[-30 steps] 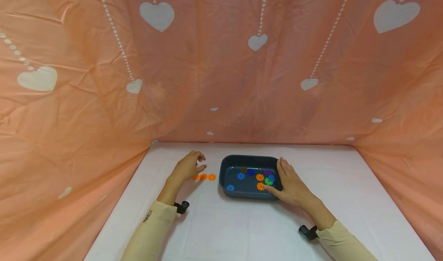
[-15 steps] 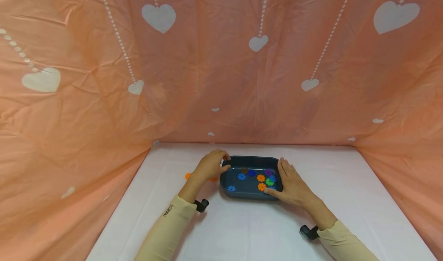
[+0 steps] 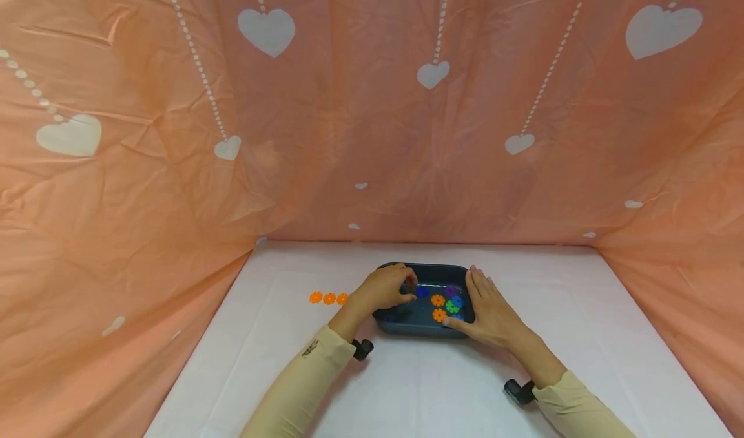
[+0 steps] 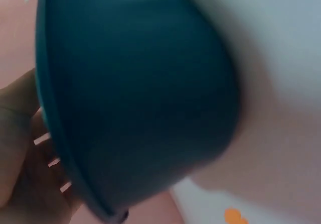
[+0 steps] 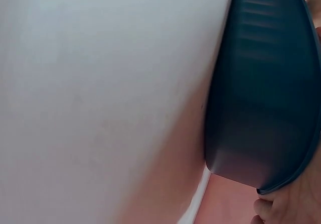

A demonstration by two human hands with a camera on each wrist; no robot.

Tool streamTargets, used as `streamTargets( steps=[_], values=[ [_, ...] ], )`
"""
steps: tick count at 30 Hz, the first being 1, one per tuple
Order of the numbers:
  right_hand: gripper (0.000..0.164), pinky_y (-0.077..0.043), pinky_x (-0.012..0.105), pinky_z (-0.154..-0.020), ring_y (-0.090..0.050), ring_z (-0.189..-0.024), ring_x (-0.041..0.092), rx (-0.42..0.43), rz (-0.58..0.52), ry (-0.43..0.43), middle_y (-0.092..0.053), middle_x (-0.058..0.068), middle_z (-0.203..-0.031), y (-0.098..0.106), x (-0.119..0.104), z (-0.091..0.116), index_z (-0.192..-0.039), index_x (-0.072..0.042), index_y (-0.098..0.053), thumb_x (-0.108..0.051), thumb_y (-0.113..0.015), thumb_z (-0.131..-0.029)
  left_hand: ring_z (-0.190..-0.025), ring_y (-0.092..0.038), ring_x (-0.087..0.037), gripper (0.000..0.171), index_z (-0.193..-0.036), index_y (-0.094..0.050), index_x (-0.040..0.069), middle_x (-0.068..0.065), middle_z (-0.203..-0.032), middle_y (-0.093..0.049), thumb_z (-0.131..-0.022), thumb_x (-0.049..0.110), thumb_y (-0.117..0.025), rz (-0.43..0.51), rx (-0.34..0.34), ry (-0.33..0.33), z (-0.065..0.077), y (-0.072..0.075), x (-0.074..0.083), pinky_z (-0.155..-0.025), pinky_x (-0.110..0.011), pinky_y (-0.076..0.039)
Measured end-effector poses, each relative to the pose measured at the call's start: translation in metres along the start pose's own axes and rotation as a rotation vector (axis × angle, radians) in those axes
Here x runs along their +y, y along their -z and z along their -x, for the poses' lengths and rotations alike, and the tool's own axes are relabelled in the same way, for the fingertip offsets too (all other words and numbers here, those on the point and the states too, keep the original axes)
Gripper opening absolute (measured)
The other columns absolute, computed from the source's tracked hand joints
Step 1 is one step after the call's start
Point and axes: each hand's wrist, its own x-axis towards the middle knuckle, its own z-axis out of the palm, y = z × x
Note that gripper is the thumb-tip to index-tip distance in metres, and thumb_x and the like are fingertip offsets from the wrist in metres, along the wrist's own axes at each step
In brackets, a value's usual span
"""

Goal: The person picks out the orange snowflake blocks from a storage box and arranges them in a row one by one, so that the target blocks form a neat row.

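A dark blue-grey rectangular tub (image 3: 427, 329) stands on the white table with several flower-shaped plastic pieces inside. Over its left half, my left hand (image 3: 380, 289) reaches in, fingers bent downward and thumb apart; nothing shows between them. It hides part of the tub's left side. Close to its fingertips lies a dark blue flower piece (image 3: 422, 292). My right hand (image 3: 491, 312) rests against the tub's right end, fingers straight along the side and thumb across the front rim. Beside that thumb are orange (image 3: 439, 315) and green (image 3: 452, 307) flower pieces.
Left of the tub, several orange flower pieces (image 3: 329, 298) lie in a row on the white table (image 3: 407, 386), partly behind the left wrist. A peach curtain (image 3: 372, 134) with white hearts hangs behind and at both sides.
My left hand has moved right, from above the orange row, across the tub's left rim and into the tub, uncovering the row's left end. The right hand has stayed at the tub.
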Motion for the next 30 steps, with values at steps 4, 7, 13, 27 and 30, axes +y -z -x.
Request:
streamTargets(
  steps=[4,7,13,27,30],
  values=[
    [0.122,-0.013,0.060,-0.130,-0.013,-0.162,0.048,-0.005,-0.002,-0.004,-0.012,0.031,-0.174,0.001,0.000,0.000,-0.164,0.014,-0.018,-0.070,-0.069,-0.092,-0.105,-0.067,-0.011,0.034,-0.126,-0.073,0.019,0.001,-0.117,-0.067,-0.099,0.036,-0.080,0.017,-0.042,-0.021,-0.007,-0.006,0.005,-0.092,-0.028,-0.055],
    [0.122,-0.013,0.060,-0.130,-0.012,-0.163,0.048,-0.009,-0.004,-0.008,-0.012,0.031,-0.175,0.001,0.000,0.000,-0.164,0.014,-0.018,-0.071,-0.069,-0.092,-0.102,-0.065,-0.009,0.033,-0.126,-0.073,0.021,0.002,-0.117,-0.067,-0.098,0.037,-0.080,0.010,-0.066,-0.034,-0.013,-0.010,0.008,-0.089,-0.026,-0.054],
    [0.122,-0.012,0.061,-0.130,-0.011,-0.162,0.049,-0.015,-0.025,-0.006,-0.011,0.032,-0.174,0.003,-0.001,0.001,-0.163,0.015,-0.018,-0.070,-0.070,-0.092,-0.100,-0.063,-0.007,0.032,-0.125,-0.073,0.024,0.007,-0.114,-0.065,-0.097,0.039,-0.081,-0.016,-0.119,-0.052,-0.025,-0.019,0.017,-0.091,-0.027,-0.054],
    [0.123,-0.014,0.063,-0.129,-0.012,-0.161,0.051,-0.013,-0.027,0.013,-0.012,0.034,-0.173,0.005,-0.004,0.000,-0.162,0.017,-0.018,-0.069,-0.071,-0.092,-0.099,-0.061,-0.002,0.027,-0.118,-0.075,0.027,0.012,-0.109,-0.064,-0.094,0.036,-0.085,0.024,-0.168,-0.058,-0.034,-0.035,0.030,-0.093,-0.026,-0.053],
    [0.123,-0.012,0.062,-0.129,-0.011,-0.162,0.049,-0.026,-0.031,0.002,-0.010,0.033,-0.174,0.005,-0.004,0.001,-0.163,0.015,-0.016,-0.069,-0.070,-0.092,-0.095,-0.059,-0.002,0.026,-0.116,-0.075,0.027,0.012,-0.106,-0.063,-0.094,0.036,-0.086,0.035,-0.163,-0.058,-0.033,-0.037,0.031,-0.090,-0.026,-0.052]
  ],
)
